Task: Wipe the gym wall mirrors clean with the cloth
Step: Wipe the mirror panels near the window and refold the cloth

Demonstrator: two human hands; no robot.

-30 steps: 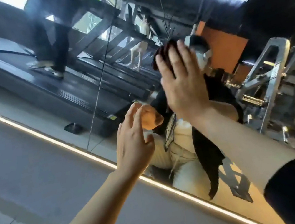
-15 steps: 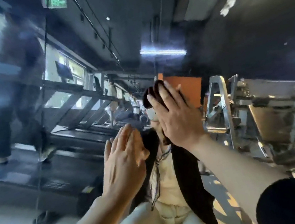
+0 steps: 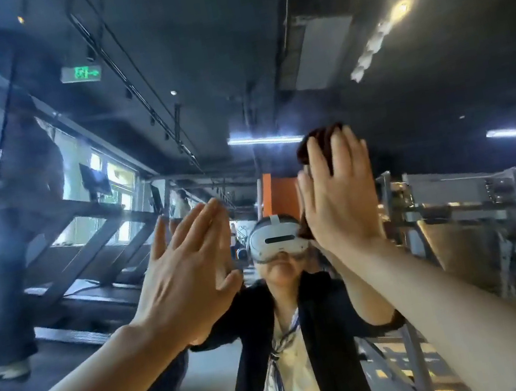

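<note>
The wall mirror (image 3: 345, 54) fills the view and reflects the gym and a person in a white headset. My right hand (image 3: 340, 195) lies flat with straight fingers, pressing a dark brown cloth (image 3: 318, 144) against the glass; the cloth shows above my fingertips and a little at the hand's left edge, the rest is hidden under my palm. My left hand (image 3: 191, 271) is raised beside it with fingers straight and together, flat toward the mirror, holding nothing.
A vertical seam (image 3: 1, 136) between mirror panels runs at the left. Reflected in the glass are treadmills (image 3: 88, 292) with a person standing on one at left, and weight machines (image 3: 478, 213) at right.
The view has swung upward from the floor edge to the upper mirror. My right hand has slid the cloth higher up the glass, and my left hand has risen alongside it.
</note>
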